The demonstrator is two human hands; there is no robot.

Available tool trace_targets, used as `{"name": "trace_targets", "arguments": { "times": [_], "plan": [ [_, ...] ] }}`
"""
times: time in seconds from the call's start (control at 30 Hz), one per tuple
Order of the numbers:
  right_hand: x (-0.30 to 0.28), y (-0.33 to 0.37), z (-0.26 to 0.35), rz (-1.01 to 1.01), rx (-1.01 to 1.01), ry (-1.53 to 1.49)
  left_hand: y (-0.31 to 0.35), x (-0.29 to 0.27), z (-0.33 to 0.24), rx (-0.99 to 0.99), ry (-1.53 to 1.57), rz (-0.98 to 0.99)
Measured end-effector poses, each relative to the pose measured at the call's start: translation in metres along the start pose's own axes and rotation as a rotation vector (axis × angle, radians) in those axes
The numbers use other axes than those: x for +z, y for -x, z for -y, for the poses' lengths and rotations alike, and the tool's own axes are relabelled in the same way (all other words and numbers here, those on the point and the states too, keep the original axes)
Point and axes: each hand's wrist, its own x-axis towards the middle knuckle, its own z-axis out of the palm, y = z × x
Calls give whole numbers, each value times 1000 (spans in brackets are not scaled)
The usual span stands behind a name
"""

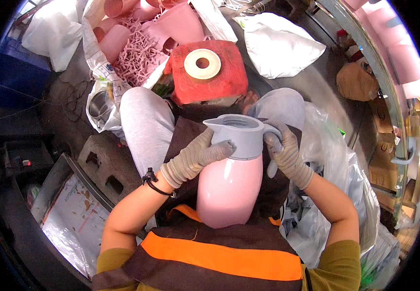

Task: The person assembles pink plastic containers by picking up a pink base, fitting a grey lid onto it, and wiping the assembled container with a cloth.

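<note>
A pink jug [229, 189] with a grey collar, spout and handle rests in my lap, its grey top tilted away from me. My left hand [196, 159], in a grey work glove, grips the grey collar [241, 131] below the spout, thumb across its front. On the other side, my gloved right hand [287, 153] is closed around the grey handle at the collar. The jug's mouth has no lid. Just beyond it, between my knees, stands a red cloth-covered block [210, 82] with a cream ring [202, 63] on top.
A white sack [93, 43] of pink jug bodies and pink strips stands far left. White bags [280, 46] lie beyond. Clear plastic bags [312, 228] with grey parts are at my right, a concrete block [108, 167] at my left. A metal rack [382, 63] edges the far right.
</note>
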Motion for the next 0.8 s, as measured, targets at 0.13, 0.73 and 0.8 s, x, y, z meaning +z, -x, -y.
{"name": "trace_targets", "arguments": {
  "times": [0.13, 0.73, 0.8],
  "plan": [
    [2, 5, 0, 32, 104, -62, 5, 3, -2, -22, 62, -9],
    [-27, 3, 11, 258, 269, -104, -116, -102, -43, -228, -1792, -659],
    [-34, 5, 12, 260, 268, -56, -107, -90, -53, -250, -1561, -616]
  ]
}}
